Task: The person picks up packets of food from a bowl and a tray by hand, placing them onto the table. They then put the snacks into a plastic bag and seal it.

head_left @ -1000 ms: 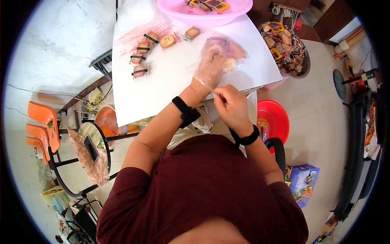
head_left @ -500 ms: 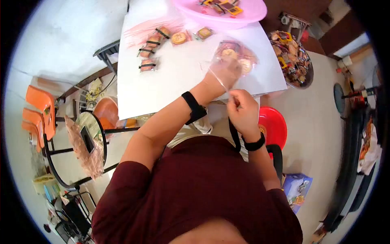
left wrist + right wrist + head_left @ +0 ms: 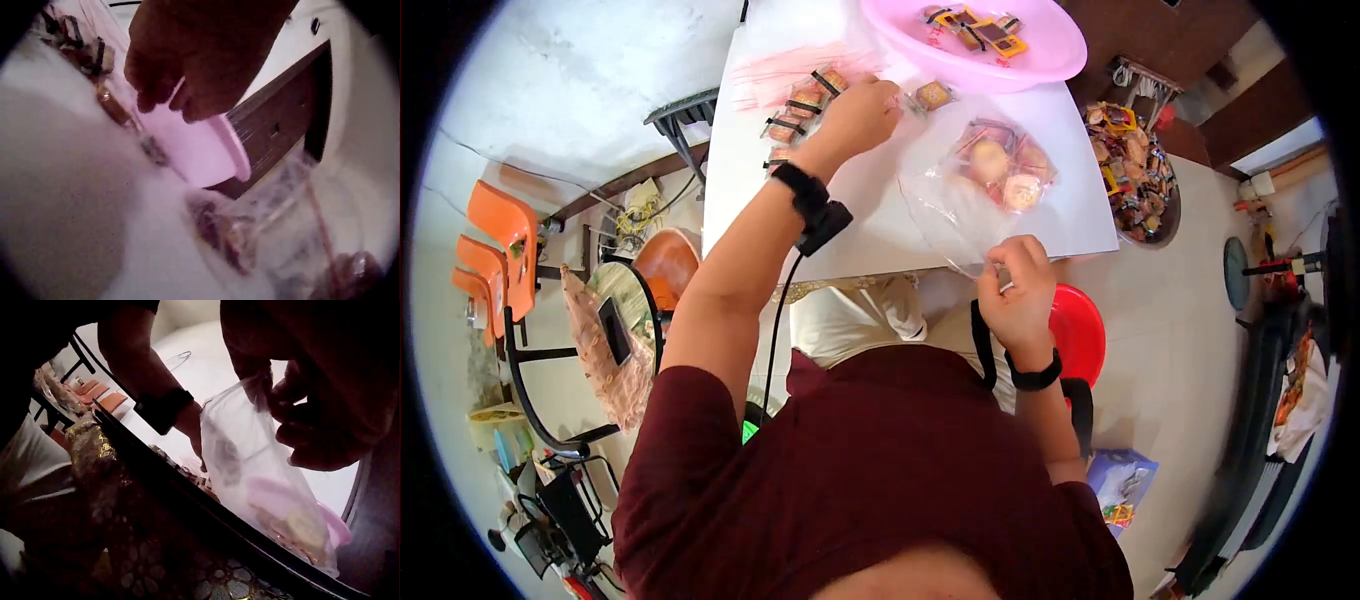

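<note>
The left hand (image 3: 860, 118) reaches over the table beside several black-banded packets (image 3: 805, 103). In the left wrist view, the left hand (image 3: 187, 62) has bent fingers, thumb apart, nothing seen between them; an orange-brown packet (image 3: 112, 103) lies just below. The right hand (image 3: 1018, 292) pinches the edge of a clear plastic bag (image 3: 935, 205) at the table's front edge. Round wrapped biscuits (image 3: 1022, 192) lie inside the bag. The right wrist view shows the right hand (image 3: 312, 406) holding up the bag's mouth (image 3: 240, 406). Another wrapped biscuit (image 3: 933, 96) lies right of the left hand.
A pink basin (image 3: 1040, 60) with yellow-and-black packets stands at the table's back edge. Thin pink strips (image 3: 785, 75) lie behind the banded packets. Right of the table is a full container of packets (image 3: 1135, 170); below its edge, a red basin (image 3: 1080, 330).
The left hand has come out of the bag and moved left to the packets. The right hand still pinches the bag, whose biscuits now show more plainly. The head view has shifted somewhat.
</note>
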### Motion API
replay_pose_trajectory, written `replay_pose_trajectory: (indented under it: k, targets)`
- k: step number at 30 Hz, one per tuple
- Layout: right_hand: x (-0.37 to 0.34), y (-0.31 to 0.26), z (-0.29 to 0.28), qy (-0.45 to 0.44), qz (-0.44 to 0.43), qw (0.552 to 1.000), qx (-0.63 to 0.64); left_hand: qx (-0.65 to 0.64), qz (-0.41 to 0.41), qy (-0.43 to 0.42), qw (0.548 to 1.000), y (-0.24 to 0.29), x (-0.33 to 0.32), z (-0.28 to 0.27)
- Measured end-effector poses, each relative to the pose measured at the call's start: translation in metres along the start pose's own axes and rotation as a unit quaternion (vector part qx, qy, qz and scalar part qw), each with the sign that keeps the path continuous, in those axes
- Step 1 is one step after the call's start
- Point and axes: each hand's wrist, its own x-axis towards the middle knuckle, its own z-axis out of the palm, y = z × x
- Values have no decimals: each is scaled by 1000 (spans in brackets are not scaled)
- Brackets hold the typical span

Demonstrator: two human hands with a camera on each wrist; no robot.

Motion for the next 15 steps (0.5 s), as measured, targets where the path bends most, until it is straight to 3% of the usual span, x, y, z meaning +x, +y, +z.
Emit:
replay_pose_trajectory:
  k: [3,6,11,13,15]
  targets:
    - [1,-4,-2,8,-25,999,-25,96,-92,-92,987,-3,-1,6]
    - [-1,-1,-1,4,-31,999,-34,170,-132,-181,960,0,5,8]
    - [-1,-3,5,-2,20,1000,-6,223,-12,-254,941,-29,-10,18]
    - [1,-5,4,0,19,1000,-4,126,-178,-228,949,15,-7,-21]
    - [3,-6,2,-6,16,1000,-14,133,-154,-246,948,31,-17,-46]
